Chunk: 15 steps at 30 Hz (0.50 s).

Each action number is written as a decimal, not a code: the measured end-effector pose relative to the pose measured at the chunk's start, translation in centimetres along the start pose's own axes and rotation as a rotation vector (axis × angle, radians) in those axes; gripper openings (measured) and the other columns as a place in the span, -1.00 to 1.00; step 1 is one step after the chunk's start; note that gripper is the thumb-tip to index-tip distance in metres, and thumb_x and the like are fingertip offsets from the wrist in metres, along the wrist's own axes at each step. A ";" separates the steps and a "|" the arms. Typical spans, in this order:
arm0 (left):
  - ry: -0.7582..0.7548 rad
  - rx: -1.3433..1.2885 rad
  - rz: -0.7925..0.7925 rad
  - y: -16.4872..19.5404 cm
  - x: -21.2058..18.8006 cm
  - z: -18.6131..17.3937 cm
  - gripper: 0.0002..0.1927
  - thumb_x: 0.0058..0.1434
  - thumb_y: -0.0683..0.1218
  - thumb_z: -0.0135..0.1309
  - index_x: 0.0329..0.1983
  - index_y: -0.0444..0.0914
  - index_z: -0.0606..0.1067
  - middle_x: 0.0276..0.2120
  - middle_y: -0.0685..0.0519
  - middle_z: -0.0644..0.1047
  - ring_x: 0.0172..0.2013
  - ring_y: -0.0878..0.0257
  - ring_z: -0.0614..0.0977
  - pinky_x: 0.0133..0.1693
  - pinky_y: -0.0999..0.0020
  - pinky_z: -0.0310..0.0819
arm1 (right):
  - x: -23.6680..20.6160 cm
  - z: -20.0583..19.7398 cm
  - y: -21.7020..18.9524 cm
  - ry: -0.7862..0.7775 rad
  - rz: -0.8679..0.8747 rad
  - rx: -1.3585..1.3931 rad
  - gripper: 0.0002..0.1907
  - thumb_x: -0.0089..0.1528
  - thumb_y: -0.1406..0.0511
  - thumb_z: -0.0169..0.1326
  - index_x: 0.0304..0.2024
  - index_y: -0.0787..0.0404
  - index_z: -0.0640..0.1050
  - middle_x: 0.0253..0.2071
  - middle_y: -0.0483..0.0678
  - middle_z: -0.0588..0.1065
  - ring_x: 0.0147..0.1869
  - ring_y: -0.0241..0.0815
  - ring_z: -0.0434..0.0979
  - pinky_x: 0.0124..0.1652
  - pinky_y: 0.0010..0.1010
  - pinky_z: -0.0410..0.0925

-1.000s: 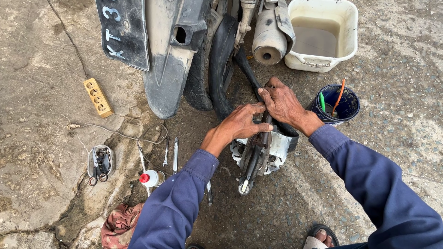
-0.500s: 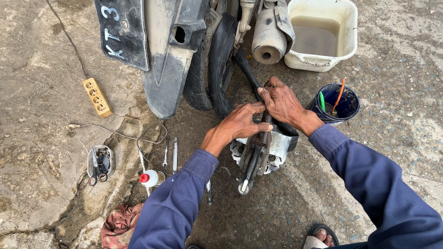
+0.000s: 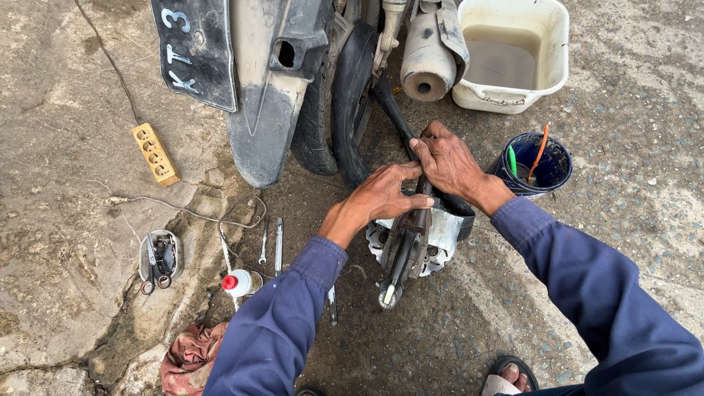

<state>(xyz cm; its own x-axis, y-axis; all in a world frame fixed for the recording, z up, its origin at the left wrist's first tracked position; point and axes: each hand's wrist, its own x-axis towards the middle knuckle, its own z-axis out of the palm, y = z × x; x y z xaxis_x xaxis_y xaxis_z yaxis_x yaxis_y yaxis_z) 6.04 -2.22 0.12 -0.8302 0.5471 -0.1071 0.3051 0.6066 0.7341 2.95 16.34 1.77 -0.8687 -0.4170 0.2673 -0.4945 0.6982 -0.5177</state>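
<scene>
Little has changed since a second ago: both hands stay pressed together on the black rubber tube (image 3: pixel 396 117) behind the motorcycle's rear tyre (image 3: pixel 348 103). The left hand (image 3: pixel 381 198) remains closed around the tube over the metal tool (image 3: pixel 403 249), the right hand (image 3: pixel 449 163) clamped just above, so the grip looks settled.

Black inner tube (image 3: pixel 392 110), white tub (image 3: pixel 513 55), yellow power strip (image 3: pixel 155 154), dark-blue cup (image 3: pixel 532 165), red rag (image 3: pixel 192 357).
</scene>
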 end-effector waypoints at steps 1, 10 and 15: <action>-0.003 0.001 -0.006 0.0 0.0 0.0 -0.11 0.04 0.27 0.28 0.32 -0.33 0.39 0.37 -0.16 0.34 0.39 -0.06 0.31 0.38 0.05 0.12 | 0.0 -0.1 -0.1 0.008 -0.013 0.003 -0.50 0.45 0.14 -0.17 -0.30 0.38 0.61 -0.22 0.17 0.41 -0.12 0.17 0.47 -0.07 0.00 0.35; -0.014 -0.001 0.020 0.8 -0.5 -0.5 -0.14 0.07 0.22 0.26 0.37 -0.28 0.36 0.38 -0.11 0.35 0.38 -0.03 0.34 0.39 0.05 0.13 | -0.3 -0.1 1.0 0.042 -0.003 0.068 -0.50 0.47 0.14 -0.26 0.15 0.37 0.53 0.05 0.26 0.46 0.01 0.23 0.50 0.02 -0.03 0.37; 0.056 0.024 0.047 0.9 -0.7 -0.4 -0.12 0.08 0.25 0.25 0.37 -0.28 0.33 0.39 -0.15 0.30 0.36 -0.10 0.30 0.31 0.03 0.14 | -0.8 -1.4 6.1 0.084 0.003 -0.064 -0.54 0.52 0.14 -0.26 0.27 0.32 0.44 0.17 0.29 0.42 0.21 0.31 0.42 0.11 0.12 0.28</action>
<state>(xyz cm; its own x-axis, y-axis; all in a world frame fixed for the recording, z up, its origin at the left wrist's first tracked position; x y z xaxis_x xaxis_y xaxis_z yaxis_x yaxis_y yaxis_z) 6.75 -2.31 1.11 -0.8391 0.5428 -0.0350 0.3548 0.5948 0.7213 0.53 21.75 -0.47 -0.8681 -0.3668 0.3344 -0.4906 0.7362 -0.4662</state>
